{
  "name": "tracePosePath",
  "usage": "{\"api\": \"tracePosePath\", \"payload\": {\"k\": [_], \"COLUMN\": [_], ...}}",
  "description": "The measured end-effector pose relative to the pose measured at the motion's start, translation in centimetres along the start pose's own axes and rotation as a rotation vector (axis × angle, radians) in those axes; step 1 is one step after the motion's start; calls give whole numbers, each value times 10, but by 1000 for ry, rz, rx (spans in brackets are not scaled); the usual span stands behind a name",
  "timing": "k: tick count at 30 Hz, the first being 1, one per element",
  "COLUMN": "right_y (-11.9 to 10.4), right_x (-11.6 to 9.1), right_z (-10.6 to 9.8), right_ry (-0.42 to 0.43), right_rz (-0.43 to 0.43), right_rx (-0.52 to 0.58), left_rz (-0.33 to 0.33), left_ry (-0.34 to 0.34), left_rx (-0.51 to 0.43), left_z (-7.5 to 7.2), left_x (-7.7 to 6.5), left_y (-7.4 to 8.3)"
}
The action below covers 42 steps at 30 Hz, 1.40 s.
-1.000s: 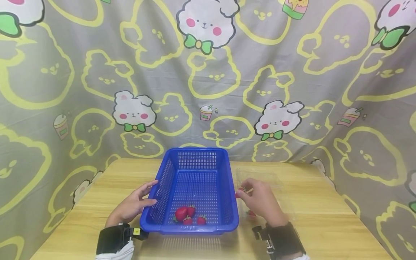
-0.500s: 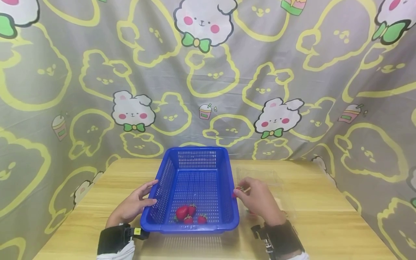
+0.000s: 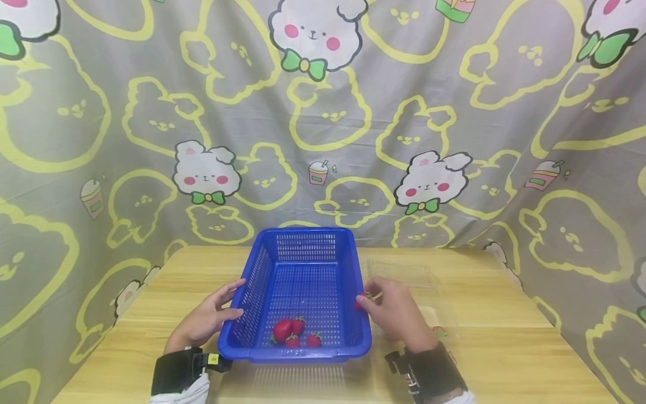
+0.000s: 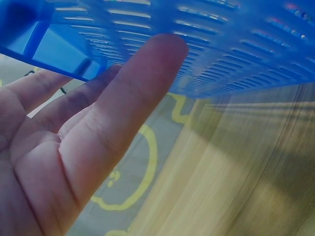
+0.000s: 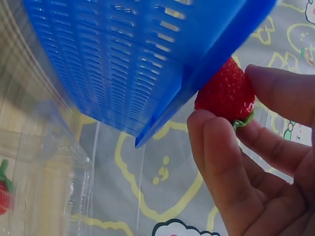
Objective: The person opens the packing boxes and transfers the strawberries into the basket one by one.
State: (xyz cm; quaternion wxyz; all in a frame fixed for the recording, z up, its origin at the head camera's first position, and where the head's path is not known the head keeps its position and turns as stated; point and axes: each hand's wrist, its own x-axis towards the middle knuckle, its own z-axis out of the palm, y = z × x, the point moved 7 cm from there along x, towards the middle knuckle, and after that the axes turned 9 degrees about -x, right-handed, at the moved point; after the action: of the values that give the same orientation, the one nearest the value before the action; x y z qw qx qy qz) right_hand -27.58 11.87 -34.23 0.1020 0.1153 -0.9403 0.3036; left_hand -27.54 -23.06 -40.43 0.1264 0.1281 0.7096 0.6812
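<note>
My right hand pinches a red strawberry by its sides at the right rim of a blue plastic basket. In the right wrist view the green leaves of the fruit point down towards the palm. My left hand rests against the outside of the basket's left wall, its thumb and fingers extended. Several strawberries lie together inside, near the basket's front wall.
A clear plastic box stands on the wooden table right of the basket, partly behind my right hand. Another strawberry shows in it. A patterned grey curtain hangs around the back and sides.
My right hand has moved left with the strawberry, from beside the basket to its right rim. The left hand and the basket have hardly moved.
</note>
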Motion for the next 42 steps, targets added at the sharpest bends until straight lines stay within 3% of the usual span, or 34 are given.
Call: {"api": "tracePosePath", "payload": {"k": [18, 26, 42], "right_y": [-8, -20, -32], "right_x": [-2, -4, -8], "right_z": [4, 8, 19], "right_ry": [29, 73, 97], "right_rz": [-56, -134, -247], "right_rx": [14, -51, -67], "left_rz": [-8, -11, 6], "left_ry": [10, 13, 2], "left_rx": [19, 14, 21], "left_z": [0, -1, -1], "left_x": [1, 0, 0], "left_y": [0, 0, -1]}}
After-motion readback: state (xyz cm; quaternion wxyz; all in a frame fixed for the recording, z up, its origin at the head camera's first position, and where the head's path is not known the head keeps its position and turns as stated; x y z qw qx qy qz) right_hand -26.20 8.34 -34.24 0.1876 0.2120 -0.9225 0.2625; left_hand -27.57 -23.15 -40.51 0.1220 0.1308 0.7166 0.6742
